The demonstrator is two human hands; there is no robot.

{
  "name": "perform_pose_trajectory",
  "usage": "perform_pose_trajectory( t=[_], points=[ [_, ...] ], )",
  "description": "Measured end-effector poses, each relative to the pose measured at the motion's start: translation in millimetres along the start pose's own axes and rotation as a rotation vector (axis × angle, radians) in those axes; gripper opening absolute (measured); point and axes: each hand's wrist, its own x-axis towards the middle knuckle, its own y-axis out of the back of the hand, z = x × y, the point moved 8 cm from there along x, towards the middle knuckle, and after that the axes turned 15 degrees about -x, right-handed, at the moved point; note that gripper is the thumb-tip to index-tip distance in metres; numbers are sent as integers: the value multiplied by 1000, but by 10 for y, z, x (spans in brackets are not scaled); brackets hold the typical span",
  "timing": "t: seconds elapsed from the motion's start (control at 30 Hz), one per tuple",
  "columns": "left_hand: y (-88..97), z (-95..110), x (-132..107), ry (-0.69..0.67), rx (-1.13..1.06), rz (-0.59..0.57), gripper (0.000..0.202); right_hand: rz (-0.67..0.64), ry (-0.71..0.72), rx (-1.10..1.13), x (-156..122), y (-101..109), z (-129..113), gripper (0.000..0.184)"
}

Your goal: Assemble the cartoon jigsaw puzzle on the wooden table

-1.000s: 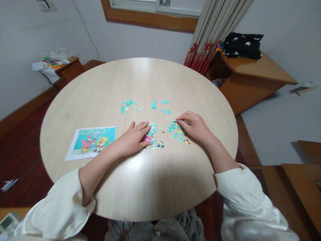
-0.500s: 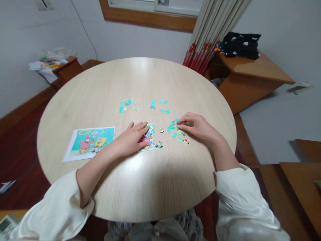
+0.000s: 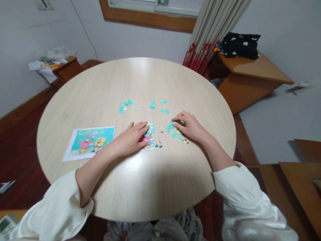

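Observation:
My left hand lies flat, fingers stretched out, on the left part of a partly joined cartoon puzzle on the round wooden table. My right hand rests over a small heap of loose teal and yellow pieces just right of that puzzle; its fingertips are pinched together on a piece there. A printed cartoon picture lies flat to the left of my left hand.
More loose teal pieces sit farther back in two groups. A wooden cabinet with dark folded cloth stands at the back right beside a curtain. A low stand with papers is at the left wall.
My right hand has slid slightly left over the loose pieces and its fingers have drawn together. The left hand has stayed on the joined puzzle.

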Motion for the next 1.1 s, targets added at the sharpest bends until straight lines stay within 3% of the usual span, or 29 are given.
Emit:
perform_pose_trajectory(
  t=[0.33, 0.57, 1.1],
  points=[
    [9, 13, 3, 34, -3, -13, 61, -1, -10, -61, -10, 7, -46, 21],
    [8, 1, 3, 13, 11, -4, 60, 6, -2, -60, 17, -10, -40, 13],
    [12, 10, -5, 11, 4, -7, 60, 42, 29, -169, 27, -32, -98, 21]
  ],
)
